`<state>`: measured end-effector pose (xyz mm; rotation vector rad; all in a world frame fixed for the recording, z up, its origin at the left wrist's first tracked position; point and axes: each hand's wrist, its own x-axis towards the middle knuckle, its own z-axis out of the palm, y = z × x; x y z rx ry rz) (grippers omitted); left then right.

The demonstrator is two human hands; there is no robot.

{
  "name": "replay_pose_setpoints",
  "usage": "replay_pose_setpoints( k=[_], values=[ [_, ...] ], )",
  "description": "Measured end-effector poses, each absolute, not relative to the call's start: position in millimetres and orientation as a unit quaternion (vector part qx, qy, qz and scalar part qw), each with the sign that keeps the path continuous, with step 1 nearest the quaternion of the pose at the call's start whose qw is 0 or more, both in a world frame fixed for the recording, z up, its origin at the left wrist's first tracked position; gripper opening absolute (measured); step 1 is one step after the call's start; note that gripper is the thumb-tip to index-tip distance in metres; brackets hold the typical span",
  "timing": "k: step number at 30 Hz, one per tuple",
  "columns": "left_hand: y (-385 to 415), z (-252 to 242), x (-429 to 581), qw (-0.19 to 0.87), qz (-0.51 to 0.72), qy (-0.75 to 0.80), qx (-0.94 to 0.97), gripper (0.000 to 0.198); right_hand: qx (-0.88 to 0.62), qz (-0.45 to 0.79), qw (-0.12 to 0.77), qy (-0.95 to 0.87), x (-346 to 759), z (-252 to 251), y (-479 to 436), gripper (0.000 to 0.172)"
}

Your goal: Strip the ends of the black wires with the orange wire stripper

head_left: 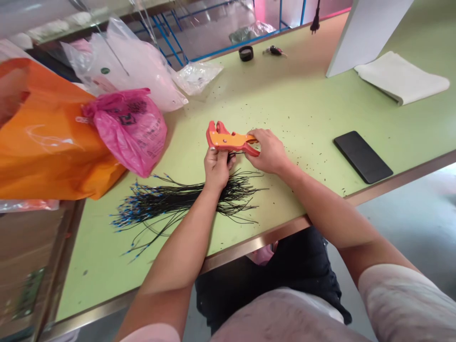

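My right hand (267,151) is shut on the handles of an orange and red self-adjusting wire stripper (228,138). The stripper's jaws point left, just above my left hand (216,168). That hand pinches a few thin black wires, and their ends run up towards the jaws. The exact point where they enter is hidden by my fingers. Below my hands, a loose bundle of black wires with blue crimp terminals (178,202) lies on the pale green workbench (302,109). Many tiny dark insulation scraps (292,137) are scattered around my right hand.
A black smartphone (362,156) lies face down near the bench's front edge. Orange (46,133) and pink (128,130) plastic bags crowd the left side. Clear bags, a folded white cloth (402,77), a black plug, and keys sit towards the back.
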<state>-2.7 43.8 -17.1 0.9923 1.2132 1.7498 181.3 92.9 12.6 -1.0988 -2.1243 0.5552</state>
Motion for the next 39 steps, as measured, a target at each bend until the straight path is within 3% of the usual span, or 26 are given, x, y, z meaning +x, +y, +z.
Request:
replay_pose_setpoints(
  k=[13, 29, 39],
  values=[
    [42.7, -18.7, -3.5, 0.336, 0.64, 0.521, 0.454, 0.044, -0.394, 0.106, 0.331, -0.851, 187.4, 14.7, 92.1, 0.038],
    [43.9, -23.2, -5.5, 0.344, 0.65, 0.513, 0.443, 0.033, -0.412, 0.114, 0.302, -0.852, 187.0, 18.2, 90.0, 0.04],
    [44.3, -26.4, -6.7, 0.357, 0.646, 0.51, 0.441, 0.046, -0.478, 0.122, 0.243, -0.835, 183.2, 25.7, 85.4, 0.032]
  ],
)
